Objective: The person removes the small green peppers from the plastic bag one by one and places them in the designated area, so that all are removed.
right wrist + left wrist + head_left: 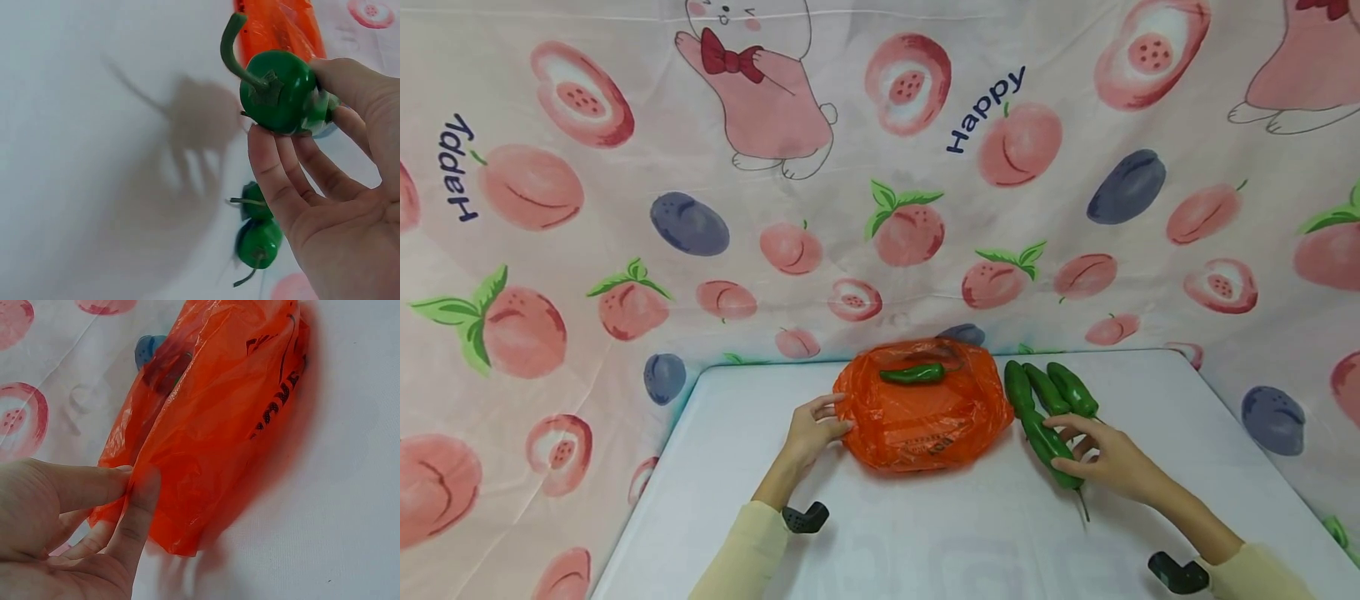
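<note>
My left hand (811, 432) pinches the rim of an orange plastic bag (917, 429) between thumb and fingers, as the left wrist view shows up close. A green pepper (912, 374) shows in the bag's upper part in the head view. To the right of the bag, my right hand (1108, 454) holds a long green pepper (1051, 446) between thumb and fingers. Its curved stem (231, 47) points toward the right wrist camera, and its shadow falls on the white table. More green peppers (1072, 390) lie just behind that hand.
The white table (880, 533) meets a hanging cloth (880, 167) printed with peaches at its back and sides. Dark devices (806, 517) are worn at both wrists, below light yellow sleeves (741, 554).
</note>
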`<state>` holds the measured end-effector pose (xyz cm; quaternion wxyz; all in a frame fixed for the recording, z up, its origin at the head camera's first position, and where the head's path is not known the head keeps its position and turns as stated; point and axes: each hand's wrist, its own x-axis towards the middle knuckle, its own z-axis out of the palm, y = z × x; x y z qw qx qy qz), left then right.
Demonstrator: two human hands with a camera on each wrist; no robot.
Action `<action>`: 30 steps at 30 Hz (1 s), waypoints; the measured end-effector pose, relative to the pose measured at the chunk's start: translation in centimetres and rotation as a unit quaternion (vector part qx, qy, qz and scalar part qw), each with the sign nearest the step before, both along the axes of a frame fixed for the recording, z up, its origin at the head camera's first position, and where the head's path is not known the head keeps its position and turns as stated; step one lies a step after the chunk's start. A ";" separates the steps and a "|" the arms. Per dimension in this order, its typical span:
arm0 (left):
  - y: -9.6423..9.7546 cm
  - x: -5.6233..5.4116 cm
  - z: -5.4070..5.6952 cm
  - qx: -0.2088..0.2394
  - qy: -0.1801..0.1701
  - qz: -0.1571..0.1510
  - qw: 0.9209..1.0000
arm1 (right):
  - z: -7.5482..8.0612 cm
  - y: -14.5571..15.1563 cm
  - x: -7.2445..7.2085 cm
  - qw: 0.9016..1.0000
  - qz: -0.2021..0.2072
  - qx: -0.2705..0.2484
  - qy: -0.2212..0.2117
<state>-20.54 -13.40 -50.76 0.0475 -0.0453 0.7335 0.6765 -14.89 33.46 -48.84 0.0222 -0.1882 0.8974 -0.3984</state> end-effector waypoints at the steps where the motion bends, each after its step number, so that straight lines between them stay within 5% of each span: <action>1: 0.0 0.0 0.0 -0.001 0.000 0.000 1.000 | -0.1 0.0 0.1 1.000 -0.001 0.000 -0.003; 30: -0.1 -0.3 -0.4 0.004 -0.011 0.004 1.000 | -2.5 -1.0 0.5 0.994 -0.026 -0.009 -0.106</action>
